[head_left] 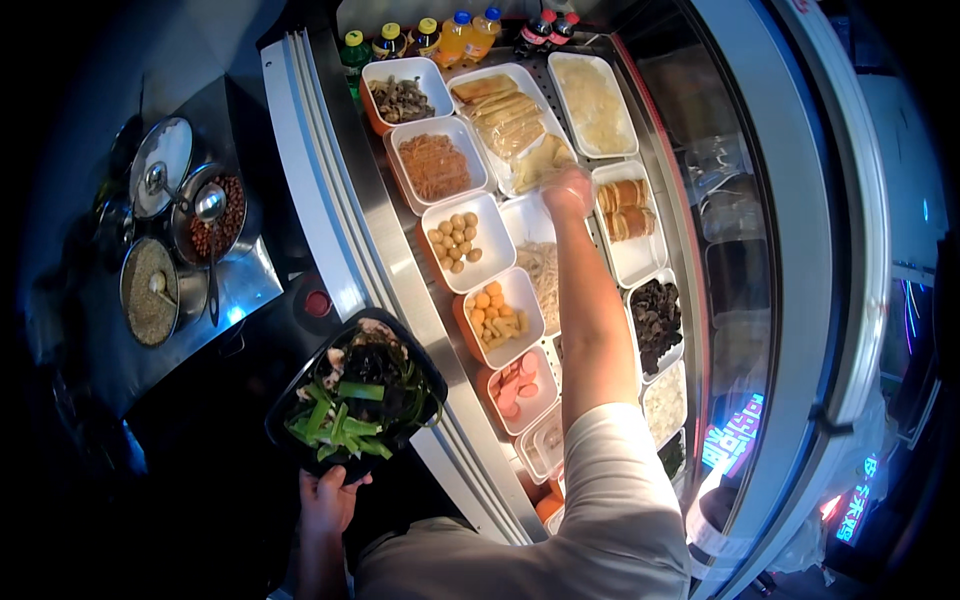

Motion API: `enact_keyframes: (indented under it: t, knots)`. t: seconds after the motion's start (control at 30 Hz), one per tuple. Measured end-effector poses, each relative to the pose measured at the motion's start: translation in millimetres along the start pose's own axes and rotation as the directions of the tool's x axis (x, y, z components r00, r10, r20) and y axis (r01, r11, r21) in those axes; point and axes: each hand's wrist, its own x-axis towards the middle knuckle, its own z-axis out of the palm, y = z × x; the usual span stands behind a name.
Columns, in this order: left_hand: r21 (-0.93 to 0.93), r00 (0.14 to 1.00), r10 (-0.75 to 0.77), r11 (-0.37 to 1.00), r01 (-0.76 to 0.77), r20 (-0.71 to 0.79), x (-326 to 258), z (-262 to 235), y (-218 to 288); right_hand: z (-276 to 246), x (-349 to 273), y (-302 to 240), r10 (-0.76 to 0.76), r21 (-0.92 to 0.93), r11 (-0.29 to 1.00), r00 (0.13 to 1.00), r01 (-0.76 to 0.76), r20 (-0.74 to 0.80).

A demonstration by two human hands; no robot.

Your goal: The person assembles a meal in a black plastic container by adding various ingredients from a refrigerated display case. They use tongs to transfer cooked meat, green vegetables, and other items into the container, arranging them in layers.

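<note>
My left hand (332, 500) grips the near edge of a black bowl (279, 432). Cut green vegetables (345, 425), dark leafy pieces and some pale pinkish pieces lie in it. Far out in the chilled display case, my right hand (568, 190), in a thin clear plastic glove, is closed at the near end of a white tray (522, 75). Its fingers are on a pale yellow sheet of tofu skin (541, 160); the fingertips are partly hidden. Folded and rolled yellowish sheets (508, 122) fill the rest of that tray. My right forearm passes over a tray of pale shreds (540, 262).
White tubs hold brown shreds (434, 165), small round eggs (456, 240), orange balls (490, 312), pink sausage slices (515, 385) and black fungus (655, 318). Bottles (455, 38) line the far end. A glass panel (735, 290) bounds the right. Pots with ladles (210, 205) stand left.
</note>
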Motion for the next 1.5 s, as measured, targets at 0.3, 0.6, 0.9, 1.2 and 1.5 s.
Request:
enact_keyframes:
  t: [0.3,0.6,0.9,1.2,1.5]
  knots:
    - [0.023,0.988,0.010,1.000,-0.014,0.153,71,61,10,-42,98,-58,0.276,-0.122,0.960,0.928,-0.252,0.249]
    - [0.040,0.979,-0.005,0.999,-0.004,0.204,99,79,17,-44,114,-81,0.213,-0.029,0.977,0.956,-0.212,0.204]
    - [0.113,0.972,-0.035,0.994,0.008,0.233,107,77,16,59,195,-46,0.048,0.282,0.948,0.942,-0.148,0.332]
    - [0.066,0.984,-0.009,0.998,-0.002,0.180,98,64,13,27,207,16,-0.005,0.419,0.907,0.991,-0.053,0.136]
    - [0.045,0.974,0.037,0.998,-0.048,0.223,86,52,24,-40,137,-5,0.120,0.982,-0.161,0.985,-0.101,0.121]
